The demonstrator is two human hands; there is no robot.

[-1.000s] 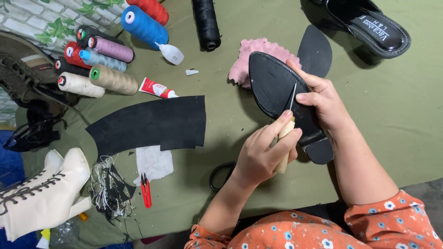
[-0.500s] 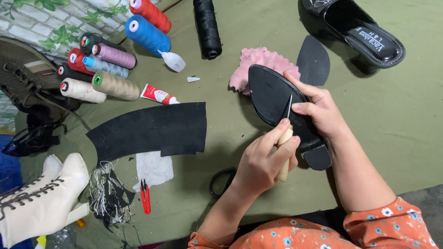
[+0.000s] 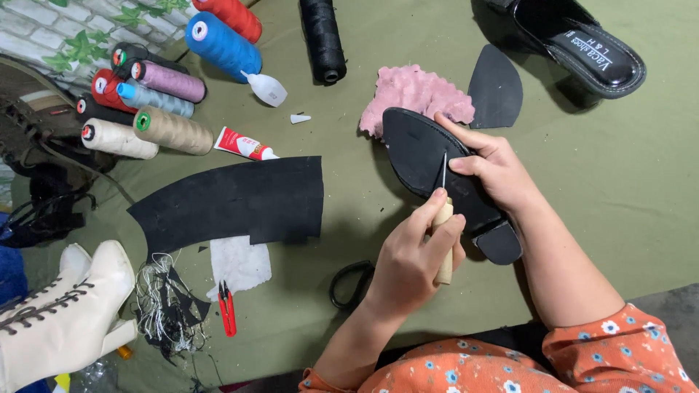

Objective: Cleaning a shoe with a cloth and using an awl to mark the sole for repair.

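Awl (image 3: 443, 222) clamped in left hand (image 3: 411, 258) fingers, handle mostly hidden, tip on black sole (image 3: 422, 156). Right hand (image 3: 502, 175) fingers clamp sole; palm side unseen. Scissors (image 3: 349, 284) below left hand, partly hidden.

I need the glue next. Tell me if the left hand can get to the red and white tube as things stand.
Probably not yet: the left hand grips the wooden-handled awl. The way to the glue tube crosses only the flat black sheet.
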